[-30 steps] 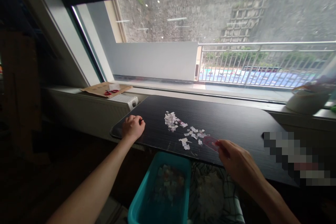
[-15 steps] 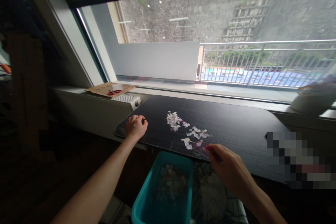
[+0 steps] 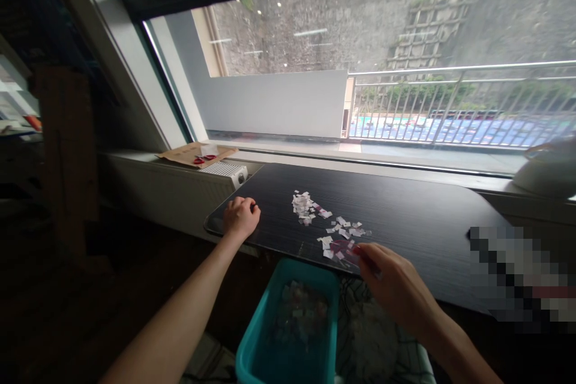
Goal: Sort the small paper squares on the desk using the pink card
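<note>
My right hand (image 3: 387,270) pinches a flat, see-through pink plastic piece (image 3: 342,249) low over the front edge of the dark table (image 3: 405,210). That piece touches or overlaps a small group of white paper scraps (image 3: 327,247); its exact kind is unclear. More scraps (image 3: 345,228) lie just behind it, and a denser pile (image 3: 303,206) sits farther left. My left hand (image 3: 242,216) rests closed on the table's left end. A dark spot shows between its fingers, but I cannot make out what it holds, if anything.
Below the front edge stands a turquoise bin (image 3: 332,324) with many scraps inside. Red-handled scissors (image 3: 204,159) lie on brown cardboard (image 3: 180,156) on the sill, beside a white radiator (image 3: 225,171). A pale rounded object (image 3: 546,171) stands at the right window.
My right hand has moved slightly left, bringing the pink piece up against the front scraps. The left hand stays in place on the table. The whole view has shifted a little.
</note>
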### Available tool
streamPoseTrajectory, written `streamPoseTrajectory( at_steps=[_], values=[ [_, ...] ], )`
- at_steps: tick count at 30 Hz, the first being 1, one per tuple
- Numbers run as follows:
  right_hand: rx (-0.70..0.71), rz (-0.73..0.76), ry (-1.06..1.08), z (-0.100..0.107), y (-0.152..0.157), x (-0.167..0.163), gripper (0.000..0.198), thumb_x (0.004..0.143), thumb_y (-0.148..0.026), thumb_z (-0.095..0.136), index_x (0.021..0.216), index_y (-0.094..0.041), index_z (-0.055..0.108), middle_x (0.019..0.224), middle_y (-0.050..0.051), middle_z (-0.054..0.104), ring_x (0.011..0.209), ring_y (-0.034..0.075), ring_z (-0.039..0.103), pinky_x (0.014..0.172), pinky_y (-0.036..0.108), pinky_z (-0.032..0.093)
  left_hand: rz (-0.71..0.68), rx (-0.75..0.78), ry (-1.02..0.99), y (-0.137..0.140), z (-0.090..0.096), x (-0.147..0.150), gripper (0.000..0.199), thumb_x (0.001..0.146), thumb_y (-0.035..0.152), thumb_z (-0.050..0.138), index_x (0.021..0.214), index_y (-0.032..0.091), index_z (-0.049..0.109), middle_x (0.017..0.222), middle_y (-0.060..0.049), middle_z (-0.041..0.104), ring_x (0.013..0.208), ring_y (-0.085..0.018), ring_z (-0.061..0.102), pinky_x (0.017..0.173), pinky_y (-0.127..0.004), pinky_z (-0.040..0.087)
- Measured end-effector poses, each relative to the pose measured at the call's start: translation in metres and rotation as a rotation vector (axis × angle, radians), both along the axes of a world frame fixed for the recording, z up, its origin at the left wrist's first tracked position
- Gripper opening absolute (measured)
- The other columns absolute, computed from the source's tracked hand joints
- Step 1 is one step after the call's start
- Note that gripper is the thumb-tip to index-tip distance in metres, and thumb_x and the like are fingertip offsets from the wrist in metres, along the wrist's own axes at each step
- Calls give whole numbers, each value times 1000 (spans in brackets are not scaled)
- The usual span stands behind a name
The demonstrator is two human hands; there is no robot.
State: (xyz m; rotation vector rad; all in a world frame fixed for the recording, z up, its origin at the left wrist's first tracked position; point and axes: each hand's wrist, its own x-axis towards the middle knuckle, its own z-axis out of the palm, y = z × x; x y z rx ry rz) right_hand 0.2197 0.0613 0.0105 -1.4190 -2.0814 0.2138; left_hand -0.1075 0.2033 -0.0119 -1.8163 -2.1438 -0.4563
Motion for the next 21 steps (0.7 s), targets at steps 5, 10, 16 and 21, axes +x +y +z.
streamPoseTrajectory(
  at_steps=[5,10,16,21],
  values=[
    [38,-45,-83,3,17,0,25,90,-17,42,99,-18,65,97,8,71,84,22,66,71,31,48,-2,0,-3,0,0,0,20,91,32,59,102,16,62,108,-6,61,99,-21,58,84,-42,49],
    [51,-46,-65,3,-1,9,22,91,-22,42,97,-21,64,93,6,71,78,19,66,67,29,48,-1,4,-3,1,-2,0,21,91,33,58,104,16,61,110,-7,60,100,-22,58,85,-42,49],
    [23,-11,-79,-4,-13,3,23,91,-19,40,94,-21,64,94,6,71,79,19,66,68,29,48,-3,7,6,1,-4,-1,22,92,33,58,106,16,61,111,-7,60,99,-21,59,84,-42,50],
    [14,-13,-67,-2,-11,-2,22,90,-19,41,94,-21,63,91,6,70,78,19,66,67,29,48,-6,9,8,1,-5,-2,22,92,33,58,106,16,61,111,-7,60,99,-21,59,84,-42,50]
  ],
)
